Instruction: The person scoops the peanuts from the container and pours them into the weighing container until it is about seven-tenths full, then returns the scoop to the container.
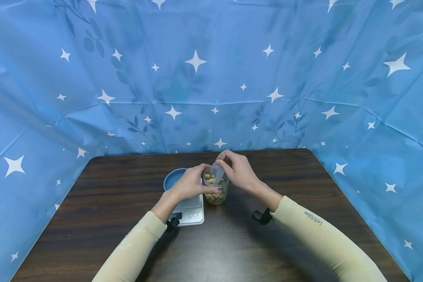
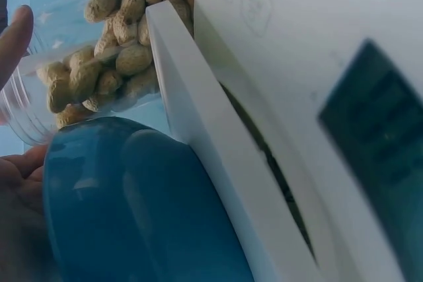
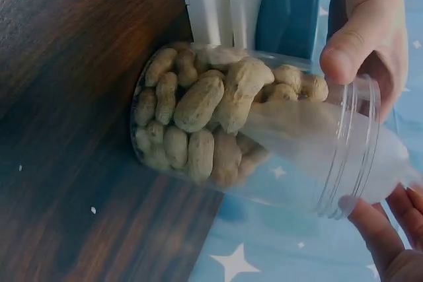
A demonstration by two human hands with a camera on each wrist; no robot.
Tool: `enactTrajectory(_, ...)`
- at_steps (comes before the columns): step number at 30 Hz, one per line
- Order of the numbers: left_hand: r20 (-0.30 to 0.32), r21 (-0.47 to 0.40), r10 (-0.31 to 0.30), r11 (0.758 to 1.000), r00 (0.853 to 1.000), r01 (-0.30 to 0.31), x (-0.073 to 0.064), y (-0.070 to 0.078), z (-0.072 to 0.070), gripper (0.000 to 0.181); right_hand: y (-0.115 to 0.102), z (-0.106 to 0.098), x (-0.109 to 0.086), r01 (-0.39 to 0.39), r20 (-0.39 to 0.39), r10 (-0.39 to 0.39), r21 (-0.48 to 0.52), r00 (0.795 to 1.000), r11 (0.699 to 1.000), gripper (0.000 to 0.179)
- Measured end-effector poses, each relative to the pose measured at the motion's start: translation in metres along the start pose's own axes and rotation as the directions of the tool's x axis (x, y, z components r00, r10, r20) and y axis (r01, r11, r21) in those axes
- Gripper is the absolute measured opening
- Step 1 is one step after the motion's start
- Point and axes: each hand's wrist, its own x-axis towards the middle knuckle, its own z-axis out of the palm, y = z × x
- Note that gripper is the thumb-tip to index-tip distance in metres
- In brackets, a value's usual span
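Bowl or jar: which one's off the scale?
The clear jar of peanuts: it stands on the table with the scoop in its mouth, whereas the blue bowl sits on the white scale.

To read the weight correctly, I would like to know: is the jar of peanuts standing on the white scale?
No, the right wrist view shows the jar standing on the dark table, beside the scale.

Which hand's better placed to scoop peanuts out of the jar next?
Probably the right hand: it pinches the scoop, which dips into the jar among the peanuts. The left hand grips the jar near its mouth.
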Motion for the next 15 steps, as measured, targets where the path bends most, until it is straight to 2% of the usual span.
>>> enactTrajectory(6,-0.002,0.003,0.009,1.0,1.0,-0.009,0.001,-0.001,0.001,0.083,0.0,-0.004,-0.001,-0.074,-0.063,0.078,0.068,0.995,0.995,0.011)
enactTrajectory(12,-0.003,-0.001,0.007,1.0,1.0,-0.007,0.0,-0.001,0.0,0.084,0.0,0.004,-0.001,-0.012,0.016,0.011,0.064,1.0,0.998,0.014)
enactTrajectory(15,-0.008,-0.001,0.0,1.0,1.0,0.0,-0.001,-0.002,0.0,0.084,0.003,0.008,-0.003,-0.03,0.005,0.029,0.078,1.0,0.997,0.015)
